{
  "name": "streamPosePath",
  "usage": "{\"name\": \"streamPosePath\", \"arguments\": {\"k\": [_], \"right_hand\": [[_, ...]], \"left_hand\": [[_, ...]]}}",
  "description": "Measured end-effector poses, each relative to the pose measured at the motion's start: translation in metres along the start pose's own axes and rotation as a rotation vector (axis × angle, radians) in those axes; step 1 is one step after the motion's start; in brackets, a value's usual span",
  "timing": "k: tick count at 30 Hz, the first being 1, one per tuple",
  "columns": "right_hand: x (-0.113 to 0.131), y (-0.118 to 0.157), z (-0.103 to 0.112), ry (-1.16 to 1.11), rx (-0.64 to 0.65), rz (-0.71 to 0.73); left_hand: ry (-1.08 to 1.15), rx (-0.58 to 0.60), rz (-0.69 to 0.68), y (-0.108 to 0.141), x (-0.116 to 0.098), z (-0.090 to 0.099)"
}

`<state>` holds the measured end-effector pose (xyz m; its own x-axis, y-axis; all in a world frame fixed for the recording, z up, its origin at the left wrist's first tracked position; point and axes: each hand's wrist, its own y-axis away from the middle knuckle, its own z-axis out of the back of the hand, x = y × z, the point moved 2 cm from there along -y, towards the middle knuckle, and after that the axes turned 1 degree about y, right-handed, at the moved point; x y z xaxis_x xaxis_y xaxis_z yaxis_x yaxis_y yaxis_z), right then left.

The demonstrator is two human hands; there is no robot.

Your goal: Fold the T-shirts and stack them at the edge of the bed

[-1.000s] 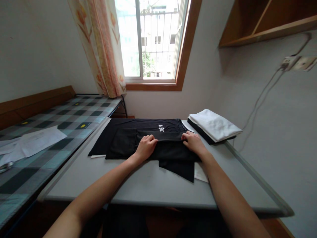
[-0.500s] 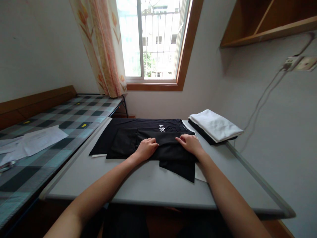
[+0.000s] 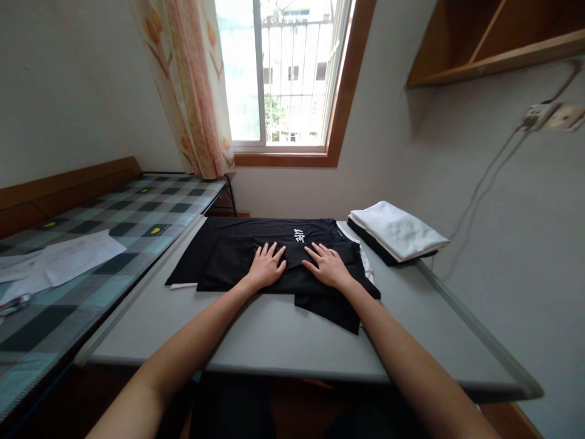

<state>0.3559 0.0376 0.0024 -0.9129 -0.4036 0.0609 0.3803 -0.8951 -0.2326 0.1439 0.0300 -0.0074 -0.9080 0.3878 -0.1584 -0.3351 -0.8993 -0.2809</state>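
Observation:
A black T-shirt with white lettering on its chest lies spread on the table, its collar to the right. On top of it rests a folded dark garment, whose kind I cannot tell. My left hand lies flat on the middle of this fold, fingers spread. To its right my right hand also presses flat on the dark cloth, fingers apart. A black sleeve sticks out toward me below the right wrist, and white cloth shows under the black layers at the right.
A stack of folded white and black clothes sits at the table's back right. Left of the grey table stands a bed with a checked mattress and papers. A window is ahead, and a wooden shelf hangs at upper right.
My curled fingers have opened and flattened onto the dark cloth. My right hand has moved left, my left slightly left. At the right, the black cloth now extends farther over the white.

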Motion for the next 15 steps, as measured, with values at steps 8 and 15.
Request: {"name": "streamPosePath", "arguments": {"k": [8, 15], "right_hand": [[-0.009, 0.003, -0.004, 0.007, 0.101, -0.034], [-0.009, 0.003, -0.003, -0.014, 0.095, -0.022]], "left_hand": [[0.049, -0.063, -0.07, 0.009, -0.005, 0.043], [0.232, 0.178, -0.116, 0.033, 0.042, 0.084]]}}
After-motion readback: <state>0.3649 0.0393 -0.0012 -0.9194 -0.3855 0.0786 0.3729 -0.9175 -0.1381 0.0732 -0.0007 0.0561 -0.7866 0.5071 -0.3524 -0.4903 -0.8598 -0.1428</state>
